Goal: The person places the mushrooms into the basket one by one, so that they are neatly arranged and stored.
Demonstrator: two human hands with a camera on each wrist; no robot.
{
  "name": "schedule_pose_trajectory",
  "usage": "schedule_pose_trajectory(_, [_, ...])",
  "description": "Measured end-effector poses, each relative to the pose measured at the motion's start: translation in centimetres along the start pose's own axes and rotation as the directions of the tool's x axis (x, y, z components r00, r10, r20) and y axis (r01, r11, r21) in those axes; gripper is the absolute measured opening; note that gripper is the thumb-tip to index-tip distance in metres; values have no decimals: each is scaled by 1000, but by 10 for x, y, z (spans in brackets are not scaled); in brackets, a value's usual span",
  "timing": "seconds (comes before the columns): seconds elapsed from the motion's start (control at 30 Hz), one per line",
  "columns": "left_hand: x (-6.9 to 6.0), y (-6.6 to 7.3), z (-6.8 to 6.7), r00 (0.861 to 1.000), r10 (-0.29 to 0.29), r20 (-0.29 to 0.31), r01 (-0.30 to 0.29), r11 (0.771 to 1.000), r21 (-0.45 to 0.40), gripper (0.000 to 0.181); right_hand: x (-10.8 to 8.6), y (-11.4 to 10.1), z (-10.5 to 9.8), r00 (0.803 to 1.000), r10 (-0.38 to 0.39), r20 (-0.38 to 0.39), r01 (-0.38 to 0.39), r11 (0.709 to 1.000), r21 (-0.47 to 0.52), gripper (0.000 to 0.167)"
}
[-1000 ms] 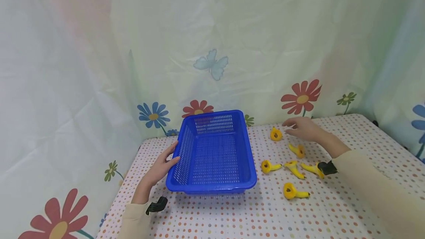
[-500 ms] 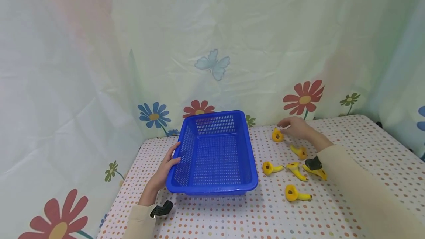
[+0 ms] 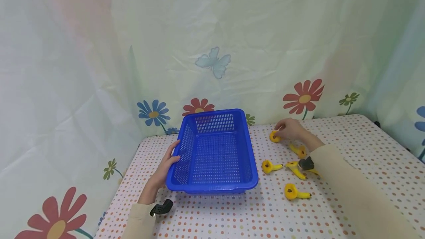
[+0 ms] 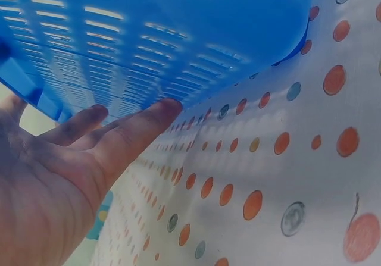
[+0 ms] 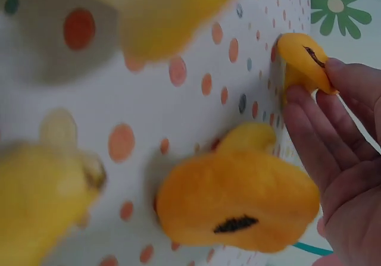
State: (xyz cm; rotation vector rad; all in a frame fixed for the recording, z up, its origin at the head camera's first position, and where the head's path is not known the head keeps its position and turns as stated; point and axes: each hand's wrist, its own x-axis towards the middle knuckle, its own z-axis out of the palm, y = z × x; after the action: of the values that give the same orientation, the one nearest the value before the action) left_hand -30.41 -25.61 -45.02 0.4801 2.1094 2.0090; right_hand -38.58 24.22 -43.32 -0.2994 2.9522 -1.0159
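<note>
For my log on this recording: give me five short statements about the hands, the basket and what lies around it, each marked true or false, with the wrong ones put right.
1. The left hand touches the left side of the blue basket. True.
2. The right hand is inside the blue basket. False: it holds the farthest yellow piece, to the basket's right.
3. The other yellow pieces lie on the dotted cloth. True.
4. The blue basket's walls are solid. False: they are slotted.
5. A pale blue butterfly decorates the backdrop. True.
</note>
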Motion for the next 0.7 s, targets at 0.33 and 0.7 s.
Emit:
schedule_pose_trajectory(0.33, [-2,-2,-1,1000,-17,16,17,1000,-13,59,0,9,6,990,103,92,-110,991,78,44])
schedule_pose_trajectory(0.7, [-1,1,1,999,-29,16,29,999,-23,60,0,10,0,987,-11,163,12,1000,-4,43])
